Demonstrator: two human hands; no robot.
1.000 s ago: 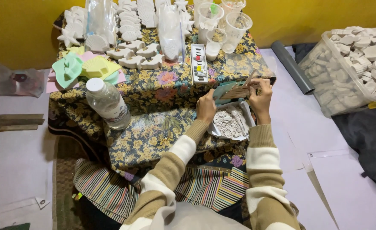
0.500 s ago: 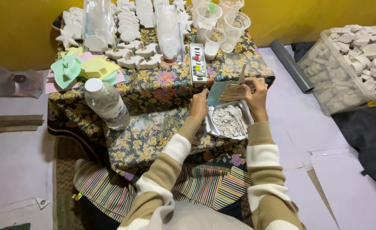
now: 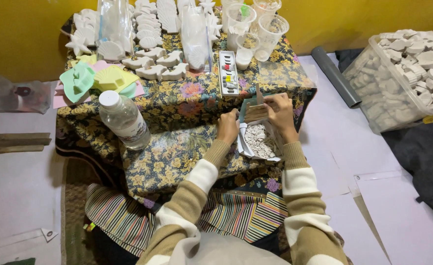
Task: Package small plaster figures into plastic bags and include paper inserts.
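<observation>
Nearest the camera: two forearms in tan-and-cream striped sleeves, reaching out over a striped cloth and onto a low surface [image 3: 177,157] draped in dark floral fabric.

Left hand [image 3: 228,126] was closed on the left edge of a small teal-edged mould with a tan filling [image 3: 254,109], fingers curled narrow around it. Right hand [image 3: 281,112] gripped the same mould from the right side, fingers folded over its top edge. The mould was held upright just above a white paper sheet heaped with grey-white plaster crumbs [image 3: 261,141], which lay on the surface between the wrists.

Left of the hands, near but apart: a clear plastic water bottle with a white cap [image 3: 124,119], standing upright.

Farther back, in the middle: a narrow strip of small paint pots [image 3: 228,73]. To the left of it, pastel green, yellow and pink shell-shaped moulds [image 3: 96,81].

At the far edge: rows of white plaster figures [image 3: 152,64], shells and starfish among them, with clear plastic bags [image 3: 194,29] standing between; clear plastic cups [image 3: 268,27] to the right.

Off the surface, on the floor to the right: a clear plastic tub filled with white plaster casts [image 3: 407,68], and a grey tube [image 3: 335,76] beside it.
</observation>
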